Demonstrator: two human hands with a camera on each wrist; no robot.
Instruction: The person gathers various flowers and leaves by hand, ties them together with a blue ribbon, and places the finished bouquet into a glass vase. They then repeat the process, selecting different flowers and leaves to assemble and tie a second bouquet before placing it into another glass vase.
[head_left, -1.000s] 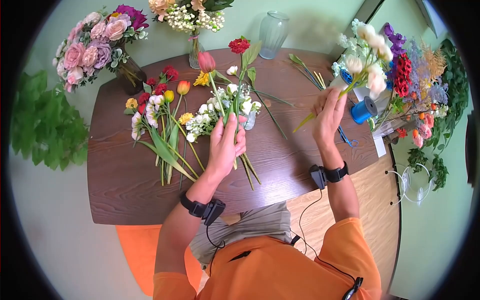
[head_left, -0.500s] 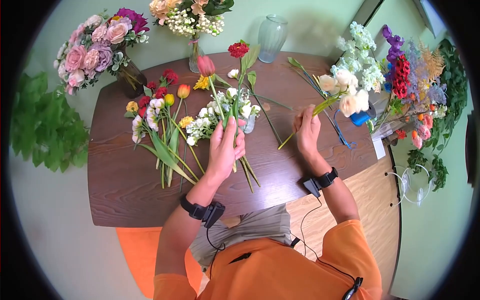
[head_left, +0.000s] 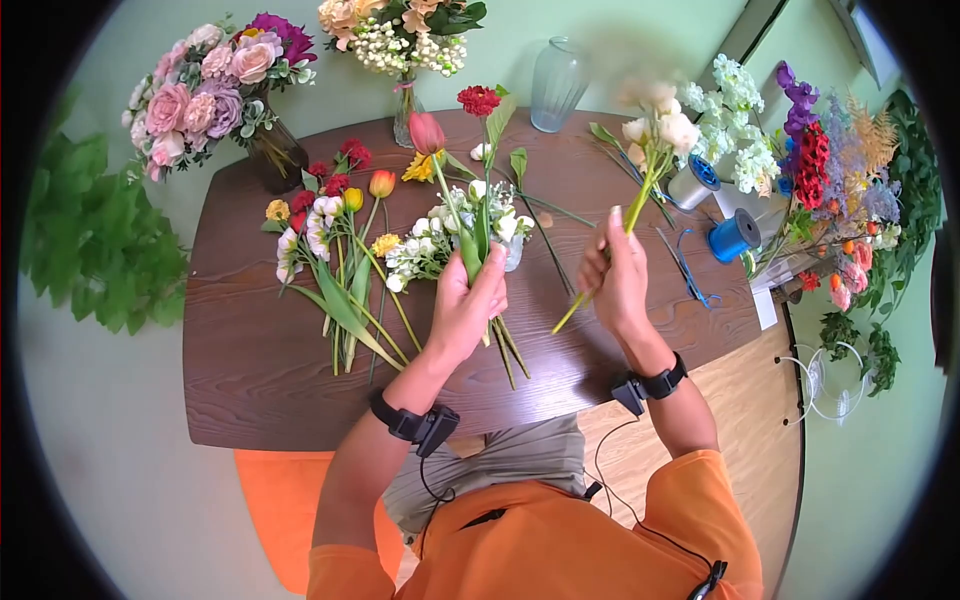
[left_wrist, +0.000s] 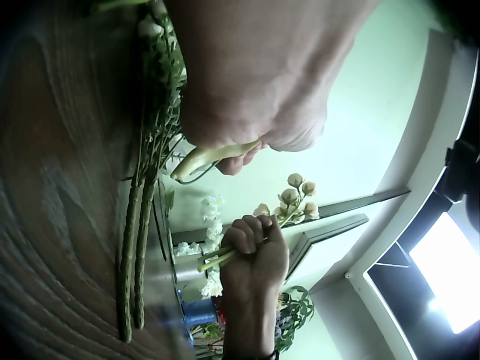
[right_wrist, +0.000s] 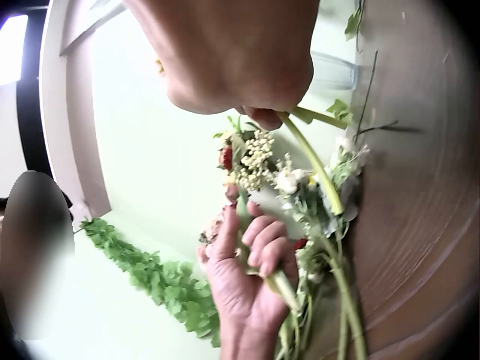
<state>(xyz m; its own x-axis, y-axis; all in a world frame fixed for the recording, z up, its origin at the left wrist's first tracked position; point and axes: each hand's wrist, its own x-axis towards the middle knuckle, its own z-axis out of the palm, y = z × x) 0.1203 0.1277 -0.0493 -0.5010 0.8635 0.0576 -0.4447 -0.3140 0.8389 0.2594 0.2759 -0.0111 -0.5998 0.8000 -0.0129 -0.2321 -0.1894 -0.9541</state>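
Observation:
In the head view my left hand (head_left: 470,305) grips the stems of a pink tulip (head_left: 426,133) and a red flower (head_left: 479,100), blooms upward. The tulip's pale stem end (left_wrist: 199,161) pokes out below that fist in the left wrist view. To the right, my right hand (head_left: 620,278) holds cream-white flowers (head_left: 668,130) by their green stems, tilted up and to the right, blooms partly blurred. Two stem ends (right_wrist: 311,154) come out under this hand in the right wrist view. Behind the left hand lies a bunch of small white flowers (head_left: 415,250), its thick stems toward me.
Loose tulips, red and yellow flowers (head_left: 350,200) lie on the left of the brown table (head_left: 260,390). Blue spool (head_left: 735,236), silver spool (head_left: 692,184) and cut stems are on the right. A glass vase (head_left: 558,88) and vases with bouquets (head_left: 185,110) stand at the back.
My right hand has come left and down from beside the spools, bringing the cream-white flowers, whose stems now stand steeper. The left hand keeps its hold, shifted slightly right in the view.

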